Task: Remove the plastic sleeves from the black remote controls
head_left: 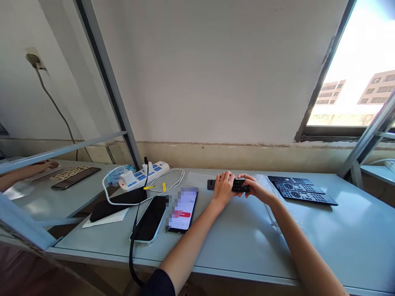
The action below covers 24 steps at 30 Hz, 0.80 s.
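A black remote control (237, 186) lies crosswise in both my hands, just above or on the grey table (234, 246). My left hand (224, 187) is closed over its middle and left part, fingers on top. The right end is gripped by my right hand (250, 186), thumb and fingers around it. Beside my right forearm is a clear plastic bag (271, 191), partly hidden. Further right, several black remotes (300, 191) lie side by side. Left of my hands rests a phone with a lit screen (184, 209), partly pixelated.
A dark-screened phone (151, 218), a black pouch (119, 204) and a white power strip (145, 176) with cables sit on the left. A black strap (133, 242) hangs over the front edge. Metal posts (111, 78) flank the table. Another person's hand (46, 165) is at far left.
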Motion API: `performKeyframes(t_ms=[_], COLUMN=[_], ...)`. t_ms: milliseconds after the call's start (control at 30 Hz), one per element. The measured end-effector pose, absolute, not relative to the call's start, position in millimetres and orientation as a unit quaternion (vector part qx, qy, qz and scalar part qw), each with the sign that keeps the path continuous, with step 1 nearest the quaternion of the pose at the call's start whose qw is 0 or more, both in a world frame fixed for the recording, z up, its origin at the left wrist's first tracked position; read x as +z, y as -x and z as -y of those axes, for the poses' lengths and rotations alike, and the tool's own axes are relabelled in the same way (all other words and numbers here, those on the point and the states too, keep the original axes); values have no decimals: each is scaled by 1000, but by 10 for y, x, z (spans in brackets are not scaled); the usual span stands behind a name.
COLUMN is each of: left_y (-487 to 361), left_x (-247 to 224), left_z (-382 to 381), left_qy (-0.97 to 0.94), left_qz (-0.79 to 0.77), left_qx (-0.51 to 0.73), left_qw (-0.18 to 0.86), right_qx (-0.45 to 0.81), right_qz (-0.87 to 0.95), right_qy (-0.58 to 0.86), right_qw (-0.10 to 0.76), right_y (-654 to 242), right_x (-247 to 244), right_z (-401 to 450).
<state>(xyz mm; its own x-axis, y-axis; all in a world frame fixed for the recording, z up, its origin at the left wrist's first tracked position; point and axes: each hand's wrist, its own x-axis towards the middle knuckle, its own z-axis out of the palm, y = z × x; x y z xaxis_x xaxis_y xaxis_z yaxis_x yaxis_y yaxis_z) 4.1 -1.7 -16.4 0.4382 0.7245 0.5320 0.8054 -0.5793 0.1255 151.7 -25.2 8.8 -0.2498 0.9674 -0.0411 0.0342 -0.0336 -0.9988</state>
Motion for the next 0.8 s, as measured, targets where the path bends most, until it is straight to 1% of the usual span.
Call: performKeyframes(t_ms=[67, 200, 267, 433, 500, 600, 700, 800], left_y=[-41, -25, -8, 36, 44, 49, 52, 60], left_x=[-154, -104, -74, -36, -43, -63, -86, -109], left_z=[15, 32, 43, 45, 41, 34, 19, -1], left_qy=[839, 825, 814, 800, 804, 806, 806, 808], left_qz=[460, 468, 482, 514, 514, 516, 514, 501], left_qx=[-285, -315, -324, -308, -297, -286, -292, -311], left_qw=[63, 35, 17, -28, -39, -43, -31, -13], right_qx=[537, 487, 470, 453, 459, 504, 553, 541], right_qz=[546, 466, 429, 383, 374, 360, 368, 445], right_qy=[460, 472, 468, 459, 455, 445, 442, 468], right_qw=[449, 568, 613, 662, 665, 646, 602, 538], right_y=[-1487, -1519, -1587, -1767, -1798, -1808, -1814, -1818], right_x=[104, 105, 92, 81, 91, 113, 123, 104], right_z=[255, 188, 129, 37, 42, 69, 93, 109])
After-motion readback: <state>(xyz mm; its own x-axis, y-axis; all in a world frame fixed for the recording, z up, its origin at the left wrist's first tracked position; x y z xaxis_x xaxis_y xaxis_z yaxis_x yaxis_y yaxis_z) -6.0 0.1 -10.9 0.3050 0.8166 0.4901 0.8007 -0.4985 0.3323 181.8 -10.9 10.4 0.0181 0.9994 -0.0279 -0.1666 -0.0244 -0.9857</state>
